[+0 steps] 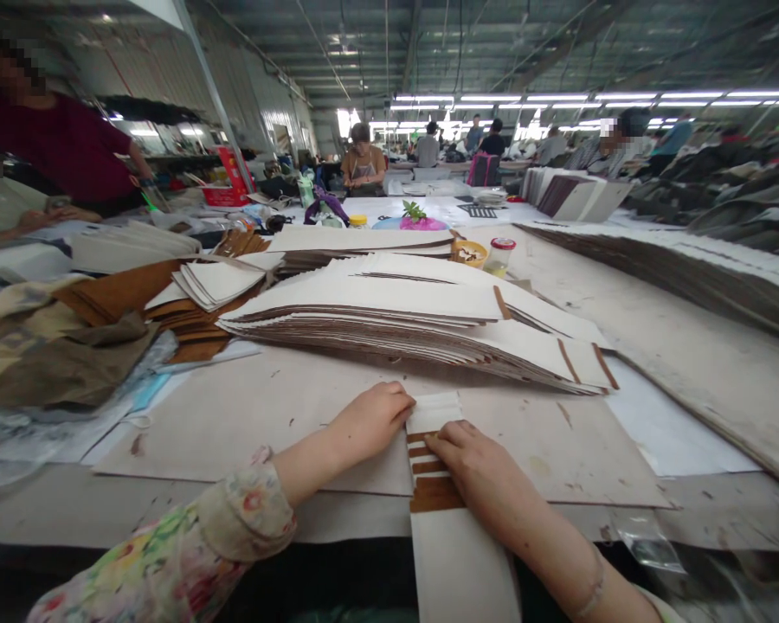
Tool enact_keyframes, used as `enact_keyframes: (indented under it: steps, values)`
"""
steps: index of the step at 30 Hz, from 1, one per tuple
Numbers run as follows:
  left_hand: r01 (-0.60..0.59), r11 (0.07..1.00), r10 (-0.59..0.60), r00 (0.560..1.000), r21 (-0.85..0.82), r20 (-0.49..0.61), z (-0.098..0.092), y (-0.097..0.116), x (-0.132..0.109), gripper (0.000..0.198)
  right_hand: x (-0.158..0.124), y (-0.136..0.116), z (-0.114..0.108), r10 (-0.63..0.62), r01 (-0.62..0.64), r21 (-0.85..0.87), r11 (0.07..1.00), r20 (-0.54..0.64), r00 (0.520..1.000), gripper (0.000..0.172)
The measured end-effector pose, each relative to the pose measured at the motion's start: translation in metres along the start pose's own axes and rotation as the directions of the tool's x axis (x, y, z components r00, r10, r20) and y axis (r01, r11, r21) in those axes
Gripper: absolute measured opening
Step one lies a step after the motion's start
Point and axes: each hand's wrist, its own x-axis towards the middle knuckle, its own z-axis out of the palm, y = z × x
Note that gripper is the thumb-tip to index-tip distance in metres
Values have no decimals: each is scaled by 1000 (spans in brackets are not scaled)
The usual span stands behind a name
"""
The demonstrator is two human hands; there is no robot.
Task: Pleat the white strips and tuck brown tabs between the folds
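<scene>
Both hands press flat, fingers loosely spread — left hand (370, 422) and right hand (477, 467) fan a few strips (432, 433); a big stack (415, 333) waits beyond.

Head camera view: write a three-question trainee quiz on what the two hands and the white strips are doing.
1. True or false: the left hand and right hand both press on the fanned white strips with brown bands showing between them.
2. What lies just beyond the hands? A) a big fanned stack of white sheets B) a sewing machine C) a bare metal tray
3. Name the colour of the lid on the small jar farther up the table.

Key: 1 true; 2 A; 3 red.
</scene>
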Motion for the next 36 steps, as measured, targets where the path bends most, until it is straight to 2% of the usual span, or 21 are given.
enact_keyframes:
  steps: [4, 7, 11, 14, 17, 24, 30, 32, 36]
  values:
    - [-16, 989, 13, 1000, 146, 26, 11, 10, -3, 21, -3, 0, 2, 12, -12, -1, 1000, -22, 1000, 30]
    - [-4, 989, 2, 1000, 150, 18, 11, 15, -5, 21, -4, -1, 3, 15, -15, 12, 1000, -35, 999, 31]
    - [115, 992, -114, 993, -56, 22, 3, 19, 5, 14, -5, -2, 2, 14, -13, 25, 1000, -43, 999, 30]
    - [184, 961, -169, 982, -206, 88, -3, 20, 16, 11, -6, -2, 2, 17, -15, 36, 999, -67, 998, 31]
    - [213, 934, -171, 972, -287, 162, -5, 21, 25, 9, -7, -1, 5, 20, -15, 51, 999, -90, 996, 31]
    - [270, 837, -127, 942, -475, 312, -3, 25, 45, 25, -8, -1, 3, 7, 1, 76, 997, -105, 994, 35]
    - [224, 762, 11, 934, -607, 358, 6, 35, 66, 35, -9, 0, 6, 8, 3, 81, 997, -143, 990, 31]
    - [193, 790, 33, 935, -582, 353, 10, 34, 70, 38, -9, 1, 8, 14, 0, 83, 997, -162, 987, 30]
    - [174, 883, -29, 947, -435, 319, 15, 26, 70, 33, -10, 2, 11, 66, -49, 86, 995, -198, 978, 29]
